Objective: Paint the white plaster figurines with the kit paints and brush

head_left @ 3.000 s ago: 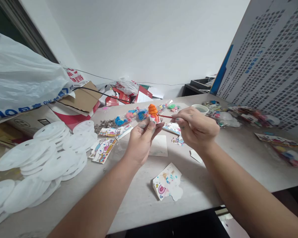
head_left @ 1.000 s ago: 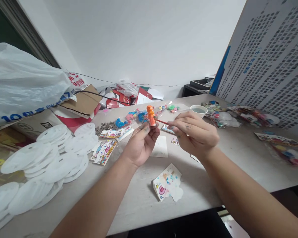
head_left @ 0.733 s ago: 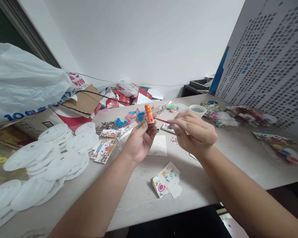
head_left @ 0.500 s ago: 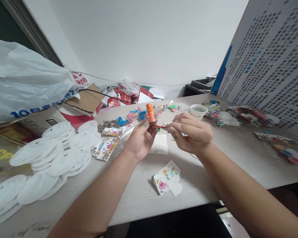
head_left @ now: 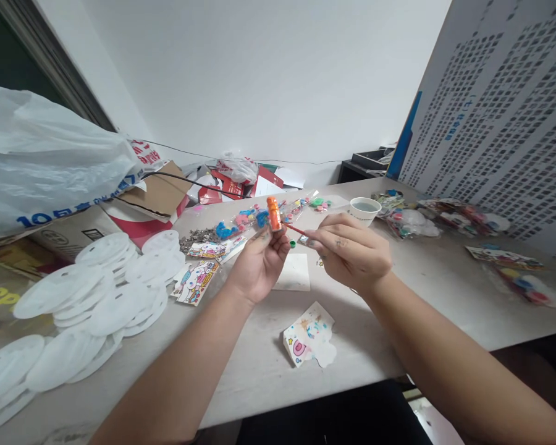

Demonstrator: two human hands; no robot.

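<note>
My left hand [head_left: 261, 262] pinches a small orange figurine [head_left: 273, 213] by its lower end and holds it upright above the table. A thin red paintbrush [head_left: 296, 229] sits between the fingers of my right hand [head_left: 352, 250], its tip at the figurine's right side; whether it touches I cannot tell. Below the hands lie a white sheet [head_left: 293, 272] and a small green paint pot [head_left: 293, 245]. Nearer to me rests a paint-stained card [head_left: 309, 337] with cartoon print. A paper cup [head_left: 364, 210] holding greyish liquid stands beyond my right hand.
White plastic discs [head_left: 106, 306] are heaped at the left, beside printed cartoon cards [head_left: 197, 282] and a pile of small metal pieces [head_left: 199, 237]. Clear bags of coloured paint pots [head_left: 412, 221] lie at the right before a large printed board [head_left: 491, 123]. A white plastic bag [head_left: 50, 154] bulges at upper left.
My left hand has turned the figurine more upright. The paintbrush has shifted up to the figurine's side, its handle now slanting down toward my right hand. The whole view has shifted slightly.
</note>
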